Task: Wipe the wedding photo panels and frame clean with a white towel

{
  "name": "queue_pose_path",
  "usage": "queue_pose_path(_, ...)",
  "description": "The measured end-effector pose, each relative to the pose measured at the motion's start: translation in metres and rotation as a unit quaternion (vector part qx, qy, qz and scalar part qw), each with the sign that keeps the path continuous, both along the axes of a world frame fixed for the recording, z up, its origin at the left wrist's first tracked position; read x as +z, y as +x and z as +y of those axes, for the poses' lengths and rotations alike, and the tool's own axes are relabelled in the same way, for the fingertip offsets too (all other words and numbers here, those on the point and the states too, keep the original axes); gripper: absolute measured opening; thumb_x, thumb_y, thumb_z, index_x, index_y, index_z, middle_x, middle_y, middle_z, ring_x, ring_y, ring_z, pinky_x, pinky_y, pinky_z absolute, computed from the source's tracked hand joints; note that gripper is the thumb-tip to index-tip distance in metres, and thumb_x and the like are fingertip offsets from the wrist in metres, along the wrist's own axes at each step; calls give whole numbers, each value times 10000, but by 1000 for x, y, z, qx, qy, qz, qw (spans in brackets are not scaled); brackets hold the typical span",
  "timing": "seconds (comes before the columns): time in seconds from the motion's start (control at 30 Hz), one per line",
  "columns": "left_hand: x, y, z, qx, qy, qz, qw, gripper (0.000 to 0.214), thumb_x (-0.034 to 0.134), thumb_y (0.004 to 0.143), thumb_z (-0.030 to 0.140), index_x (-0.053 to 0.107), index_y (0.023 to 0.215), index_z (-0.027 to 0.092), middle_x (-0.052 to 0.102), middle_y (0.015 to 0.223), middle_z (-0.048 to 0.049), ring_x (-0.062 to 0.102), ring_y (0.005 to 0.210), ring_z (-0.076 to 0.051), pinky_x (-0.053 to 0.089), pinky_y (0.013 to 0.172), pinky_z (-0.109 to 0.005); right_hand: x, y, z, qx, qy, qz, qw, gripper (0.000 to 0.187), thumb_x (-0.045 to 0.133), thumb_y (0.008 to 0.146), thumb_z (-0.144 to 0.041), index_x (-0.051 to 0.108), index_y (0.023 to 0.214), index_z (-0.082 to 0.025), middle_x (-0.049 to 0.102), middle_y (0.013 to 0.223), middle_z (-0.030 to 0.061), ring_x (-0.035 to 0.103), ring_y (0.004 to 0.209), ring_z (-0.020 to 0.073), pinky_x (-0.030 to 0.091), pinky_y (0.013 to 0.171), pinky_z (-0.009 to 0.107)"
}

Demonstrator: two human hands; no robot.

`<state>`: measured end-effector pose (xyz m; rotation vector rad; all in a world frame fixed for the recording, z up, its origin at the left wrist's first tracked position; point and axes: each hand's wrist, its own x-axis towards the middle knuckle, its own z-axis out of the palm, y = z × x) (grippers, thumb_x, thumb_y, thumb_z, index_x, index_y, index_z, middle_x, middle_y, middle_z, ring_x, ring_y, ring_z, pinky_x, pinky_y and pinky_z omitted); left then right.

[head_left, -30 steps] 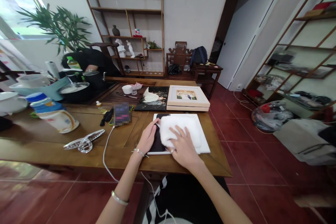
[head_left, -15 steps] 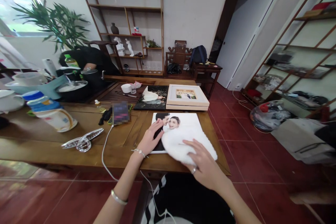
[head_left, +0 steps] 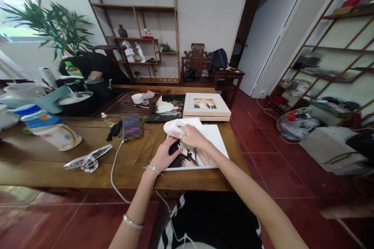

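A large photo print with a white border lies flat at the near edge of the wooden table. My left hand rests on its left edge with fingers spread, holding it down. My right hand presses a white cloth onto the top left part of the print, fingers closed over the cloth. My right forearm crosses the print's lower half and hides part of the picture.
Behind the print lie a framed photo in a pale frame and a dark print. A phone with a white cable, metal tongs and a tipped canister lie to the left. A person in black bends at the far end.
My right hand has swept the white cloth from the print's lower right up to its top left corner. My left hand has stayed on the left edge.
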<state>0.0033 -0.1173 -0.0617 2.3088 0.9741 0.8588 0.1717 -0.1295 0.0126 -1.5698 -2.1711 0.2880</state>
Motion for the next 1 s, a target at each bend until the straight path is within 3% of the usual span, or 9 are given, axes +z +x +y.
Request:
queue_pose_path(0.17, 1, 0, 0, -4, 0, -3, 1000, 444, 584, 847, 410, 602, 1209, 153, 582, 1314, -132, 532, 1232, -274, 403, 1062, -424, -2, -1, -3, -20, 2, 4, 1000, 353, 417, 946, -420, 681, 1012, -195, 706, 1010, 100, 637, 928, 264, 432, 787, 317)
queue_pose_path(0.33, -1, -1, 1, -2, -14, -8, 1000, 575, 590, 838, 448, 537, 1316, 132, 462, 1439, -133, 395, 1358, -246, 287, 1148, -399, -10, 48, -28, -75, 19, 24, 997, 365, 372, 967, -434, 637, 1091, -215, 702, 1048, 78, 639, 949, 253, 442, 813, 312)
queue_pose_path(0.53, 0, -2, 4, -4, -23, -28, 999, 544, 608, 826, 446, 574, 1283, 153, 473, 1432, -120, 410, 1347, -246, 296, 1145, -387, -26, 94, -55, -138, 48, 23, 989, 362, 361, 969, -373, 659, 1051, -185, 680, 1103, 109, 595, 1058, 293, 408, 953, 433)
queue_pose_path(0.67, 0, -1, 6, -9, -25, -38, 999, 510, 620, 815, 440, 605, 1244, 164, 489, 1420, -117, 420, 1340, -247, 305, 1141, -383, -36, 86, -78, -129, 55, 10, 990, 288, 448, 929, -304, 661, 1066, -167, 620, 1233, 138, 498, 1223, 302, 299, 1078, 500)
queue_pose_path(0.8, -1, 0, 5, -9, -11, -24, 1000, 516, 595, 833, 427, 582, 1273, 159, 478, 1428, -123, 406, 1351, -241, 296, 1144, -392, -39, 60, -121, -95, 68, -32, 993, 242, 474, 893, -213, 660, 1025, -131, 554, 1314, 190, 410, 1314, 303, 215, 1124, 558)
queue_pose_path(0.93, -2, 1, 4, 0, 2, -5, 1000, 540, 564, 851, 436, 550, 1308, 150, 467, 1437, -128, 406, 1352, -242, 299, 1141, -404, -36, 36, -168, -28, 67, -35, 997, 168, 512, 813, -113, 651, 867, -188, 532, 1364, 111, 353, 1356, 277, 190, 1142, 562)
queue_pose_path(1.0, -3, 1, 4, 1, 0, -3, 1000, 557, 557, 855, 448, 542, 1316, 136, 458, 1443, -133, 406, 1352, -241, 298, 1142, -396, -36, 32, -179, -3, 67, -31, 997, 147, 526, 803, -110, 638, 830, -200, 526, 1374, 85, 345, 1360, 270, 196, 1145, 555)
